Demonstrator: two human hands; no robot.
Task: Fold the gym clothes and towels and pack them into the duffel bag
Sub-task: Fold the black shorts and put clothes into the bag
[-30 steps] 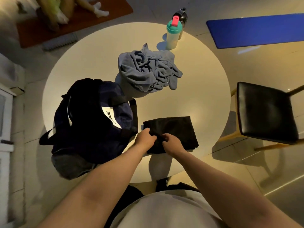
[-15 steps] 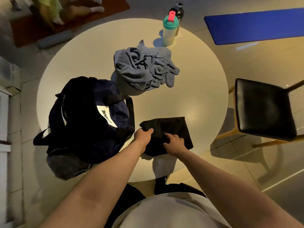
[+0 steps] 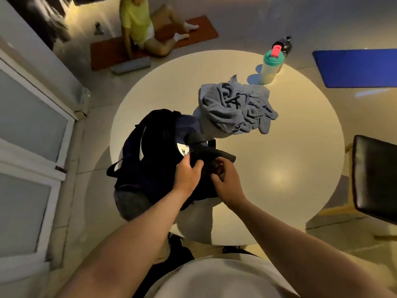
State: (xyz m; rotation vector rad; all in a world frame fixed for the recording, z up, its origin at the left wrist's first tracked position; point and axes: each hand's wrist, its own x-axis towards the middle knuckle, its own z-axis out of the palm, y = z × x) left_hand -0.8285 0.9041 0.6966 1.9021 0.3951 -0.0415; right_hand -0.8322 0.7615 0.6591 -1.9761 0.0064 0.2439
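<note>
From my remote seat I see the left hand (image 3: pixel 187 174) and the right hand (image 3: pixel 228 181) close together over the right end of the duffel bag (image 3: pixel 150 160), sharing one load: the folded black garment (image 3: pixel 222 155). The left fingers (image 3: pixel 198 164) are curled narrow over its left edge, and the right fingers (image 3: pixel 216 168) pinch it from below on the other side. One end of the bundle sticks out to the right, past the bag and over the bench (image 3: pixel 290 158). I cannot tell whether the garment touches the bag or hangs just above it, since dark cloth runs into dark cloth there. The bag lies on the left part of the round bench, its near end reaching over the edge, with a white label (image 3: pixel 182 149) partly showing beside my left hand. Just beyond the bag sits a crumpled grey towel (image 3: pixel 234 108), unfolded, in a heap. Farther back stands a bottle (image 3: pixel 271 66) with a teal lid, a darker one (image 3: pixel 285 43) behind it. A black chair (image 3: pixel 376 177) is at the right, a blue mat (image 3: pixel 354 67) beyond it, and a person in a yellow top (image 3: pixel 137 22) sits on a red mat (image 3: pixel 193 29) on the floor.
</note>
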